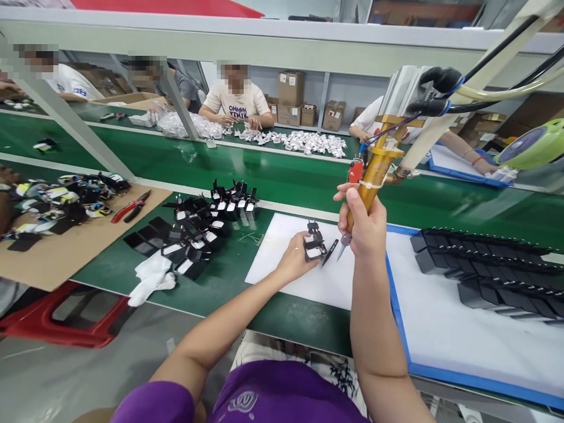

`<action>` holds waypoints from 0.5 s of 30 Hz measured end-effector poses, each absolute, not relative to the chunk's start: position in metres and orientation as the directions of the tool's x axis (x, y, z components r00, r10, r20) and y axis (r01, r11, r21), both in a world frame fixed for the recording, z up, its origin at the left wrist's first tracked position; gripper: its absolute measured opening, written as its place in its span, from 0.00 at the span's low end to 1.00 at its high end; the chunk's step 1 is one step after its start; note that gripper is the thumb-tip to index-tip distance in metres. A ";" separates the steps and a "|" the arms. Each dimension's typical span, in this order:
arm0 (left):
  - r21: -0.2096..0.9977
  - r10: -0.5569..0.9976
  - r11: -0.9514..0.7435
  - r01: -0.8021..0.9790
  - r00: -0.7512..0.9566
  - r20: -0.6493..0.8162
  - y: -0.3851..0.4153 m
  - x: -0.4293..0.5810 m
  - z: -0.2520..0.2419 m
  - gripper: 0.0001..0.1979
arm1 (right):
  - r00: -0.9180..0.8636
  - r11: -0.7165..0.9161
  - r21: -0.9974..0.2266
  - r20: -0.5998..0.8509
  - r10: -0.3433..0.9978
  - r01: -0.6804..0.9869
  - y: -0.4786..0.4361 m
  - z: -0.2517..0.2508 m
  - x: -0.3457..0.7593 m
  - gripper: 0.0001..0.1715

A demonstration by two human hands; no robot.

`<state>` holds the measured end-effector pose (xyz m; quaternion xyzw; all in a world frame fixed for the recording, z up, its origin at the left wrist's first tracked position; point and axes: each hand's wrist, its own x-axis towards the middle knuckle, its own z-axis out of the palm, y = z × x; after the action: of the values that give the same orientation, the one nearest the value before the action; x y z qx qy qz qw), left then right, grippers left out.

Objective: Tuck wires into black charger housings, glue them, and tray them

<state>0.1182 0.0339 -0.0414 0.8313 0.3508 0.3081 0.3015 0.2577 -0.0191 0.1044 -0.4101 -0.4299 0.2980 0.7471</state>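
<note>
- Right hand (363,226): closed in a fist round the gold barrel of a tool (374,173), thumb on top. The barrel tilts up and to the right.
- Tool tip (341,251): a pointed metal end that sticks out below the fist, aimed down and left. It sits just above the sheet and close to the part. Contact cannot be made out.
- Tool top: a red tag (355,170) on the barrel, and black and pale cables (484,88) running up and off to the right.
- Left hand (296,258): fingers pinched on a small black part (314,242), holding it down on the sheet just left of the tip.
- A slim black piece (329,251) lies between the part and the tip; too small to identify.
- Sheet (282,282): white, flat on the green bench (220,288), under both hands.
- To the right, touching the sheet: a white board with a blue edge (399,305), carrying rows of black parts (484,264).
- To the left on the bench: a loose heap of black parts (198,229) and a white cloth (152,276) at the near edge.
- Further left: cardboard (66,258) with red pliers (131,207) and mixed small pieces (66,197).
- Below the bench edge: a red stool (57,323) on the floor.
- Beyond: a green belt (286,170). Other people sit on its far side at heaps of white pieces (308,141), with boxes (291,88) on shelves behind them.
</note>
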 end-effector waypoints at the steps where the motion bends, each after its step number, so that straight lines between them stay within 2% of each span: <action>1: 0.731 0.771 -0.560 0.391 0.569 0.287 0.038 0.119 -0.041 0.36 | 0.455 0.487 -0.868 0.398 0.797 -0.094 -0.019 0.104 0.258 0.19; 9: 0.754 0.793 -0.550 0.359 0.508 0.336 0.068 0.165 -0.047 0.37 | 0.460 0.505 -0.858 0.413 0.786 -0.093 -0.020 0.102 0.260 0.18; 13: 0.738 0.708 -0.608 0.291 0.619 0.339 0.077 0.178 -0.040 0.42 | 0.476 0.516 -0.854 0.424 0.771 -0.073 -0.019 0.102 0.260 0.18; 15: 0.663 0.669 -0.676 0.321 0.645 0.369 0.082 0.162 -0.029 0.40 | 0.483 0.512 -0.856 0.420 0.769 -0.070 -0.020 0.102 0.261 0.18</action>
<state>0.1616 0.0824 -0.0294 0.8620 0.2870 0.3082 0.2822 0.2606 -0.0196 0.1017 -0.4093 -0.4267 0.2769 0.7575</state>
